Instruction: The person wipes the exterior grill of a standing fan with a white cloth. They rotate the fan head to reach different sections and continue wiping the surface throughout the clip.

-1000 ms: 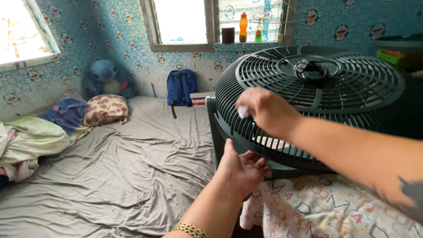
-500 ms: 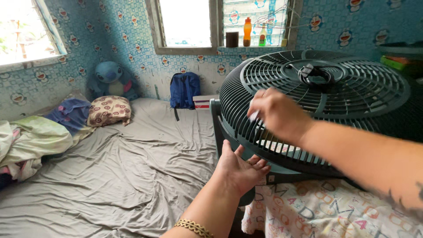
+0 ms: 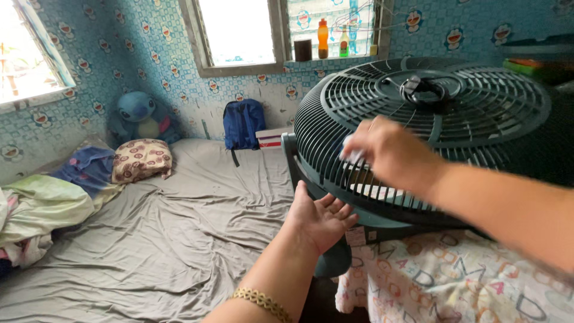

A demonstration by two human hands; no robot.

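A large dark green fan with a ribbed round grille (image 3: pixel 478 110) lies tilted across my lap on a letter-printed cloth (image 3: pixel 454 281). My right hand (image 3: pixel 391 152) presses a small white wipe (image 3: pixel 351 154) against the grille's near left side, fingers closed on it. My left hand (image 3: pixel 320 218) is open, palm up, under the grille's lower rim, touching or almost touching it. A gold bracelet sits on that wrist. A coiled black cord (image 3: pixel 421 90) rests on the grille's centre.
A bed with a wrinkled grey sheet (image 3: pixel 167 239) spreads to the left. A patterned pillow (image 3: pixel 142 160), a blue plush toy (image 3: pixel 139 116) and a blue backpack (image 3: pixel 243 124) line the far wall. Bottles (image 3: pixel 323 37) stand on the window sill.
My right hand has slid the wipe slightly right and down along the grille ribs. My left hand stays cupped under the rim. The view shifted a little.
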